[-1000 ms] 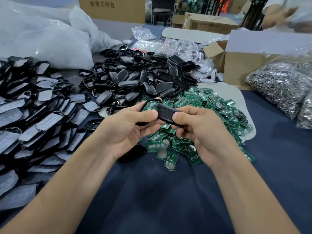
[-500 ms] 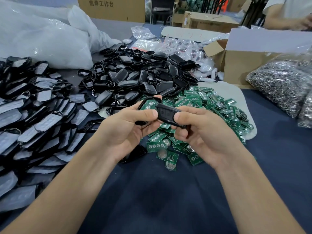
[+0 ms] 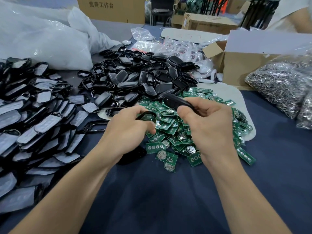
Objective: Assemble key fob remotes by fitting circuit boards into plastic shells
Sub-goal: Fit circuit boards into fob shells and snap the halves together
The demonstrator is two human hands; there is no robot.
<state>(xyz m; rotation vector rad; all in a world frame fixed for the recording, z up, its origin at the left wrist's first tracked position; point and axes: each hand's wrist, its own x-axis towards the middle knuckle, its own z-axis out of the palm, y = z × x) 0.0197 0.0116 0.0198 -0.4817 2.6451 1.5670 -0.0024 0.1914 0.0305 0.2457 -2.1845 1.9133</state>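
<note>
My right hand (image 3: 209, 127) grips a black key fob shell (image 3: 175, 101), which juts up and left from between thumb and fingers. My left hand (image 3: 128, 130) curls round a second black shell piece (image 3: 146, 115), only its rounded top edge showing. Both hands hover over a heap of green circuit boards (image 3: 170, 132) with round coin cells. A pile of black plastic shells (image 3: 135, 78) lies just beyond the boards. One more black shell (image 3: 133, 155) rests on the cloth under my left wrist.
Rows of grey rubber button pads (image 3: 37, 119) cover the left side. Bags of metal rings (image 3: 278, 85) sit at the right, beside a cardboard box (image 3: 239, 65). White plastic bags (image 3: 42, 41) lie at the back left. Dark blue cloth (image 3: 160, 191) stretches in front.
The hands held the shell together in front of me; now they have parted. The right hand keeps the shell and has lifted it, while the left has dropped lower with another piece.
</note>
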